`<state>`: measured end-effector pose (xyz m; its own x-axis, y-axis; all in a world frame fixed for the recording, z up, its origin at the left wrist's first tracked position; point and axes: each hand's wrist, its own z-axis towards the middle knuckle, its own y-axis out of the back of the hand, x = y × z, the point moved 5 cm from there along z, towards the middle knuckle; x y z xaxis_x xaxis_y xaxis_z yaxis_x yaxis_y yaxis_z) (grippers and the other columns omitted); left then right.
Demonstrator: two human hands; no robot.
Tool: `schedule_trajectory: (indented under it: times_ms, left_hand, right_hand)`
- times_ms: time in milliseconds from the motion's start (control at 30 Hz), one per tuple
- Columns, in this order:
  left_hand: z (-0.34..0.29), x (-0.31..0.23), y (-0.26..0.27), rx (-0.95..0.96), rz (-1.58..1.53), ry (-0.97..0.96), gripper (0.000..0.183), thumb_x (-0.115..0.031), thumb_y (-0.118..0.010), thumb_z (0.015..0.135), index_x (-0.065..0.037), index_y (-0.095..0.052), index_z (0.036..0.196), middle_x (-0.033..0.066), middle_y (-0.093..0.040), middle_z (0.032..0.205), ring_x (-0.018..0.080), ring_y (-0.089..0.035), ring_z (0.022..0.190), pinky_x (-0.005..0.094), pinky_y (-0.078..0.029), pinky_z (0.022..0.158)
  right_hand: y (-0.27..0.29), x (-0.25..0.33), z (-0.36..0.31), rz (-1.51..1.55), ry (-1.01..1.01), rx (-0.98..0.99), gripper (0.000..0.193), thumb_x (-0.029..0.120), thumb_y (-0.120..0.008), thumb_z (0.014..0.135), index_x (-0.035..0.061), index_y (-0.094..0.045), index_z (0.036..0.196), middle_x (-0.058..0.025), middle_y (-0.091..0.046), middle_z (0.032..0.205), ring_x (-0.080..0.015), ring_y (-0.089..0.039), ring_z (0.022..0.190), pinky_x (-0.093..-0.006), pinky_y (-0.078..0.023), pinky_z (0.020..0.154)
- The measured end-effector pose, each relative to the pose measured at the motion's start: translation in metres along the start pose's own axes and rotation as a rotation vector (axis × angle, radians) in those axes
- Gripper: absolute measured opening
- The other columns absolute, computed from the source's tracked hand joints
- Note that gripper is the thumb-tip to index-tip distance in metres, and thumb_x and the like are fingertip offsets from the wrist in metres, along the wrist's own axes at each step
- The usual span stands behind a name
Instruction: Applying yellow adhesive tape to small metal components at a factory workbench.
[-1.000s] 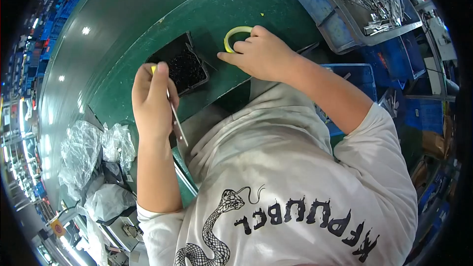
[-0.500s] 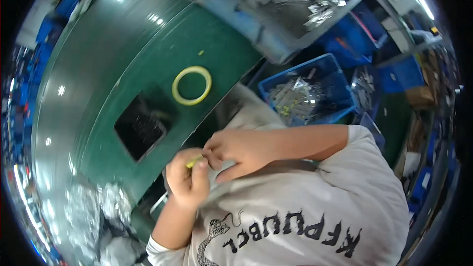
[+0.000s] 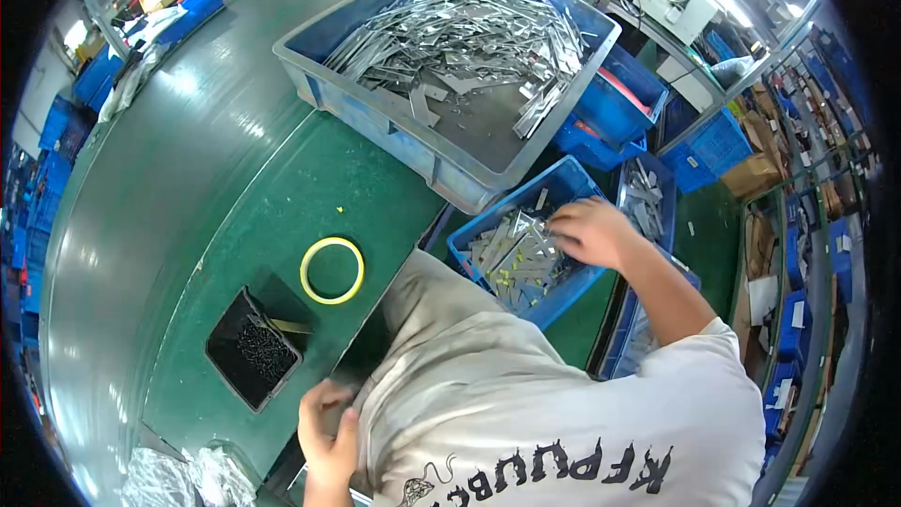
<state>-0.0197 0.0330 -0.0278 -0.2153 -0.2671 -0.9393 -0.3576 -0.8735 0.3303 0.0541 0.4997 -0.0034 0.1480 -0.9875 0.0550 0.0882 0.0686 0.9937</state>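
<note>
My right hand (image 3: pixel 593 231) is over the right side of a blue crate (image 3: pixel 467 261) beside my lap. Its fingers are loosely bent and apart, with nothing visible in them. Flat metal strips (image 3: pixel 516 258), several with small yellow pieces on them, lie in the crate. Near the green table's edge, my left hand (image 3: pixel 328 432) has its fingers curved and its thumb apart, with no object showing between them. On the table (image 3: pixel 272 188) lie a ring-shaped roll of yellow tape (image 3: pixel 307 274) and a black bin (image 3: pixel 225 374) of small dark parts.
A large grey-blue tub (image 3: pixel 375 117) heaped with thin metal pieces stands at the far side. Clear plastic bags (image 3: pixel 188 479) lie at the lower left. More blue bins (image 3: pixel 615 99) and shelving (image 3: pixel 793 225) stand to the right.
My hands were together at my lap, with a small yellow piece in the left fingers. The right hand has moved away to the blue crate; the left has moved nearer to me. The view has shifted.
</note>
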Motion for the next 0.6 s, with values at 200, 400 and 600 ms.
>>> schedule_trajectory:
  times_ms: [200,400,600]
  left_hand:
    - [-0.005,0.022,0.006,0.106,0.420,-0.052,0.010,-0.004,-0.072,0.083,-0.003,-0.067,0.093,0.0074,-0.064,0.066,0.0197,-0.059,0.055,0.0325,-0.048,0.056]
    - [-0.015,0.033,-0.001,0.172,0.690,-0.310,0.013,-0.016,-0.075,0.080,-0.012,-0.066,0.088,0.0112,-0.065,0.065,0.0342,-0.064,0.057,0.0444,-0.053,0.057]
    - [-0.007,0.027,0.013,0.117,0.633,-0.257,0.011,-0.017,-0.075,0.080,-0.012,-0.068,0.086,0.0117,-0.066,0.068,0.0341,-0.065,0.059,0.0444,-0.054,0.056]
  right_hand:
    - [0.114,0.018,0.093,0.155,-0.160,-0.628,0.012,0.017,-0.070,0.086,0.0050,-0.070,0.085,-0.0117,-0.068,0.079,-0.0301,-0.066,0.070,-0.0404,-0.051,0.064]
    - [0.068,0.001,0.267,-0.142,-0.441,0.250,0.034,0.038,-0.063,0.088,0.0088,-0.076,0.102,-0.0173,-0.072,0.104,-0.0358,-0.070,0.093,-0.0476,-0.055,0.078]
    - [-0.027,-0.041,0.317,-0.296,-0.407,0.728,0.037,0.034,-0.062,0.085,0.0112,-0.076,0.110,-0.0177,-0.072,0.113,-0.0337,-0.069,0.104,-0.0461,-0.054,0.085]
